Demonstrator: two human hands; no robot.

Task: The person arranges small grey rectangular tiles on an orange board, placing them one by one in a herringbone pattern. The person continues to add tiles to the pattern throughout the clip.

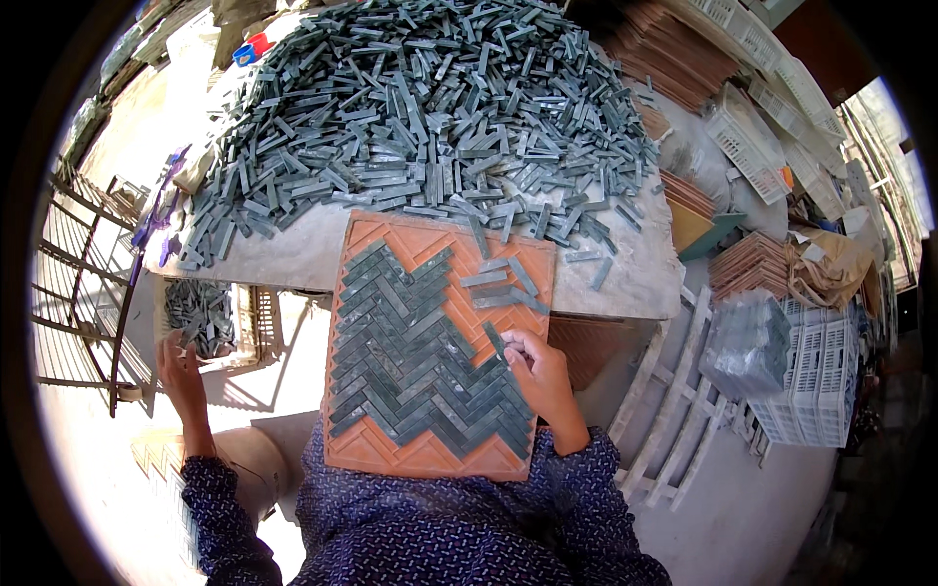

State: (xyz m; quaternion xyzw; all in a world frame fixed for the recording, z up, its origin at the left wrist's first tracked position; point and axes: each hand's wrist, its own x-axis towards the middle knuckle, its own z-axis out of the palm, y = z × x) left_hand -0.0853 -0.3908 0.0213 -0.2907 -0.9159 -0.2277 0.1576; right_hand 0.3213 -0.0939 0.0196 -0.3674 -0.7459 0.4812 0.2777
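An orange template board (pixel 381 451) with zigzag grooves leans between my body and the table edge. Dark green stone strips (pixel 415 376) fill most of it in a herringbone pattern. My right hand (pixel 543 379) is closed on one narrow stone strip (pixel 494 340), pinched over the board's right side. Several loose strips (pixel 508 293) lie on the board's upper right, above the laid rows. Off to the left, my left hand (pixel 182 376) is raised beside a crate, fingers apart, with nothing visible in them. The crate (pixel 242 322) contains dark stone pieces (pixel 200 314).
A big heap of green stone strips (pixel 420 117) covers the table (pixel 640 278). Stacked orange boards (pixel 674 59), white plastic crates (pixel 806 381) and a plastic-wrapped bundle (pixel 747 347) stand at right, near a pale slatted pallet (pixel 674 410). A metal rack (pixel 83 283) is at far left.
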